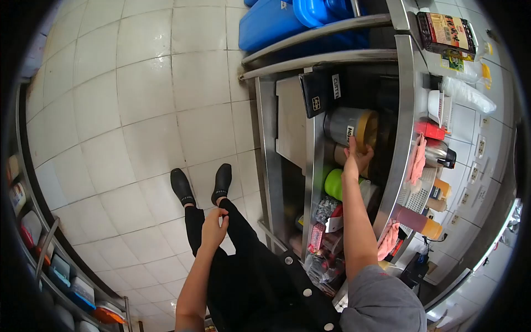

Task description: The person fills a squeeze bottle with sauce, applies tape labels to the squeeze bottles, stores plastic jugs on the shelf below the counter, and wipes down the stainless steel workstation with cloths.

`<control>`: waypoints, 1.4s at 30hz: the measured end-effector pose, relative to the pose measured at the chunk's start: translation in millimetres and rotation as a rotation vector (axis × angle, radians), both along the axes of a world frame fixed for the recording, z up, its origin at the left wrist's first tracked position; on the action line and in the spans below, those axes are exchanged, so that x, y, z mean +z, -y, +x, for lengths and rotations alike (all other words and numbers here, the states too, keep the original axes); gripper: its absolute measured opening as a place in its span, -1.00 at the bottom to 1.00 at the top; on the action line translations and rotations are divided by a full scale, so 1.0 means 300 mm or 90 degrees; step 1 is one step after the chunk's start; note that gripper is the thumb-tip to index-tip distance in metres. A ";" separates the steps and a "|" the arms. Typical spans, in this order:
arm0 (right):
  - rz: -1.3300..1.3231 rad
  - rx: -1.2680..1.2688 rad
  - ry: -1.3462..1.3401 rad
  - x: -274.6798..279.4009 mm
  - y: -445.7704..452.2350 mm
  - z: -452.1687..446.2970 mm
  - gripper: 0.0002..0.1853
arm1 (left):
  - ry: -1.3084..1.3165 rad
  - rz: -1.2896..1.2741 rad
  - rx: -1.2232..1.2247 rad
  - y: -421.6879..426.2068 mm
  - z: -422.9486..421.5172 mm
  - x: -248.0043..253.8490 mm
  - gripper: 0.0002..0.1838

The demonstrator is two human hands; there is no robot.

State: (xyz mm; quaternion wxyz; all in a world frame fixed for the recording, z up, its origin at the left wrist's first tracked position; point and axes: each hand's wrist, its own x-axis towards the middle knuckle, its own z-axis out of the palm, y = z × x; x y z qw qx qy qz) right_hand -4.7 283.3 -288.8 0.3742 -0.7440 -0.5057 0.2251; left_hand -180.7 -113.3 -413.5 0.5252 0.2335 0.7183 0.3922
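My right hand (358, 157) reaches into the shelf under the steel counter. Its fingers are spread against the near side of a grey container (338, 123) with a yellow lid (366, 128) and a partly covered white label. Beside that container is a brownish one (338, 152), partly hidden. A container with a bright green lid (334, 184) lies nearest my right forearm. My left hand (214, 228) hangs in front of my dark trousers, above the tiled floor, its fingers loosely bent and apart with nothing visible in them.
A black folder-like item (319, 93) stands at the shelf's edge. Blue bins (271, 25) are beyond the shelf. Bottles (447, 32), a thermos (440, 154) and pink cloths (418, 159) rest on the counter (406, 94). Another shelf with containers (60, 268) runs along the left side.
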 end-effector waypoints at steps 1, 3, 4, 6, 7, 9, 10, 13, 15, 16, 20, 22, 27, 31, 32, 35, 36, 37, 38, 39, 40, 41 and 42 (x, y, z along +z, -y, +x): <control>0.022 0.009 -0.021 -0.006 -0.005 0.010 -0.24 | 0.013 -0.009 0.000 -0.006 0.006 -0.002 -0.84; 0.081 -0.004 -0.051 -0.008 -0.042 0.013 -0.24 | 0.014 -0.011 -0.006 -0.020 0.009 -0.002 -0.84; 0.142 -0.019 -0.084 -0.005 -0.062 0.017 -0.24 | 0.012 -0.012 -0.014 -0.023 0.007 -0.001 -0.84; 0.135 0.024 -0.093 0.064 -0.121 -0.008 -0.26 | 0.008 -0.012 -0.017 -0.028 -0.004 -0.003 -0.84; 0.129 0.073 -0.104 0.095 -0.152 -0.036 -0.27 | 0.002 -0.009 -0.012 -0.031 -0.006 -0.006 -0.84; 0.157 0.003 -0.114 0.101 -0.213 -0.117 -0.30 | 0.008 -0.027 -0.011 -0.038 -0.002 -0.020 -0.84; 0.187 -0.068 -0.127 0.087 -0.250 -0.148 -0.33 | 0.011 -0.042 -0.010 -0.044 -0.006 -0.036 -0.84; 0.218 -0.084 -0.083 0.023 -0.398 -0.186 -0.35 | 0.025 -0.043 -0.029 -0.074 -0.011 -0.068 -0.84; 0.175 -0.130 0.104 -0.013 -0.490 -0.176 -0.28 | 0.022 -0.044 -0.029 -0.079 -0.021 -0.095 -0.84; 0.126 -0.186 0.286 -0.027 -0.535 -0.172 -0.22 | 0.016 -0.046 -0.024 -0.081 -0.027 -0.111 -0.84; 0.061 -0.234 0.286 -0.134 -0.839 0.042 -0.15 | -0.007 -0.081 -0.016 -0.058 -0.050 -0.176 -0.85; 0.042 -0.211 0.185 -0.165 -0.983 0.159 -0.11 | -0.010 -0.084 -0.015 -0.029 -0.049 -0.215 -0.85; -0.140 -0.095 0.408 -0.081 -0.769 -0.004 -0.34 | -0.002 -0.083 -0.081 -0.037 -0.038 -0.206 -0.84; 0.218 0.181 0.764 -0.030 -0.275 -0.149 -0.41 | 0.013 -0.042 -0.096 -0.089 -0.042 -0.149 -0.84; 0.177 0.151 0.788 0.006 -0.190 -0.142 -0.37 | 0.011 -0.041 -0.101 -0.098 -0.047 -0.134 -0.84; 0.183 0.082 0.908 0.039 -0.090 0.070 -0.29 | -0.025 -0.013 -0.106 -0.124 -0.065 -0.113 -0.85; 0.183 0.081 0.906 0.058 -0.079 0.121 -0.29 | -0.002 -0.011 -0.082 -0.131 -0.064 -0.118 -0.85; 0.000 0.030 0.848 0.075 -0.069 0.160 -0.27 | 0.021 -0.010 -0.057 -0.141 -0.067 -0.122 -0.85; -0.179 -0.019 0.779 0.082 -0.068 0.194 -0.26 | 0.019 -0.010 -0.056 -0.175 -0.076 -0.115 -0.85; -0.179 -0.017 0.778 0.071 -0.070 0.233 -0.26 | 0.052 -0.005 -0.048 -0.235 -0.087 -0.100 -0.84; -0.112 0.015 0.819 0.050 -0.068 0.276 -0.28 | 0.086 -0.002 -0.040 -0.300 -0.095 -0.085 -0.83; -0.044 0.047 0.859 0.036 -0.062 0.303 -0.30 | 0.086 0.058 -0.035 -0.383 -0.097 -0.076 -0.81; -0.048 0.049 0.859 0.037 -0.058 0.300 -0.30 | 0.086 0.118 -0.031 -0.485 -0.100 -0.068 -0.79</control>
